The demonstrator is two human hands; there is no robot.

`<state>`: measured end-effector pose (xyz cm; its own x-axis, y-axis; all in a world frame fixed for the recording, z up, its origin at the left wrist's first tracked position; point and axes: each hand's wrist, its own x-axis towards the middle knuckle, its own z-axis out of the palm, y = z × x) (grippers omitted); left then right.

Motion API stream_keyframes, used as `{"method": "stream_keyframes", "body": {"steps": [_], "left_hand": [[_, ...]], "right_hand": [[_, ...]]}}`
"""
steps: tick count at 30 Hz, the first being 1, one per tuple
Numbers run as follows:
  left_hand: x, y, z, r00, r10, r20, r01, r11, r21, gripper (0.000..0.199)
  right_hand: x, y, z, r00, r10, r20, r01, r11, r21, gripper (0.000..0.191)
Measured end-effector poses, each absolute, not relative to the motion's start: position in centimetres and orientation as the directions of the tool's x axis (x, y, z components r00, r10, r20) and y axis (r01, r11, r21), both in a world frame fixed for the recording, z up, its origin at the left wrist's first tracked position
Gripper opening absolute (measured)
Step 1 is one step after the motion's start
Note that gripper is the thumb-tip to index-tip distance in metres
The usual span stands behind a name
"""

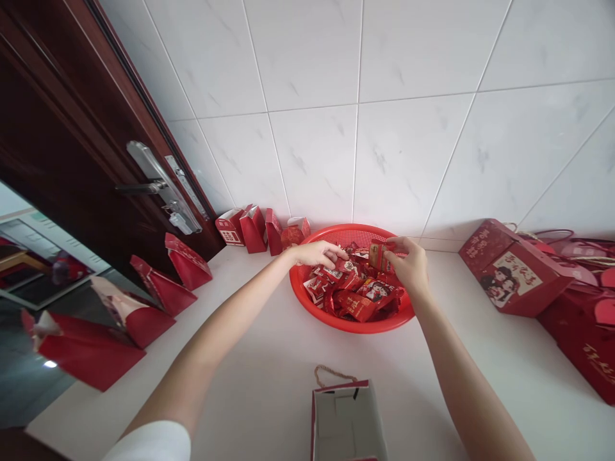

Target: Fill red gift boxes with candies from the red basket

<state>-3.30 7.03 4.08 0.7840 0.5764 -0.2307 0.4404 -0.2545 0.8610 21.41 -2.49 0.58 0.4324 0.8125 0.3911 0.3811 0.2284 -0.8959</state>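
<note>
A red plastic basket full of small wrapped candies stands on the white table. My left hand reaches over its left side, fingers bent and closed on a red-and-white candy packet at the top of the pile. In my right hand, at the right side of the basket, a small red-and-gold candy packet is pinched between thumb and fingers, raised a little above the others. Nearer to me, an open gift box with a grey-white inside and a twisted rope handle faces upward.
Several red paper boxes line the wall behind the basket. More open red boxes stand along the table's left edge, beside a dark wooden door. To the right are a printed red gift box and red gift bags.
</note>
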Motion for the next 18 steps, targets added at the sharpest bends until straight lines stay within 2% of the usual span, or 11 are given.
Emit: {"method": "stream_keyframes", "body": {"steps": [4,9,12,15,18], "left_hand": [[-3.2,6.9,4.0,0.759,0.613,-0.220,0.453,-0.254,0.855,0.045],[-2.1,6.3,3.8,0.723,0.662,-0.196,0.463,-0.254,0.849,0.025],[-1.2,5.8,3.4,0.713,0.681,-0.168,0.450,-0.261,0.854,0.025],[-0.4,5.5,3.0,0.685,0.716,-0.131,0.434,-0.258,0.863,0.024],[0.0,5.3,3.1,0.623,0.781,-0.043,0.391,-0.263,0.882,0.022]], "right_hand": [[21.3,-2.5,0.7,0.399,0.844,0.357,0.369,0.209,-0.906,0.027],[21.3,-2.5,0.4,0.308,0.906,0.290,0.359,0.172,-0.917,0.025],[21.2,-2.4,0.0,0.315,0.911,0.265,0.397,0.127,-0.909,0.034],[21.1,-2.4,-0.3,0.347,0.898,0.269,0.424,0.106,-0.899,0.035],[21.1,-2.5,0.1,0.375,0.889,0.264,0.309,0.148,-0.939,0.032]]}}
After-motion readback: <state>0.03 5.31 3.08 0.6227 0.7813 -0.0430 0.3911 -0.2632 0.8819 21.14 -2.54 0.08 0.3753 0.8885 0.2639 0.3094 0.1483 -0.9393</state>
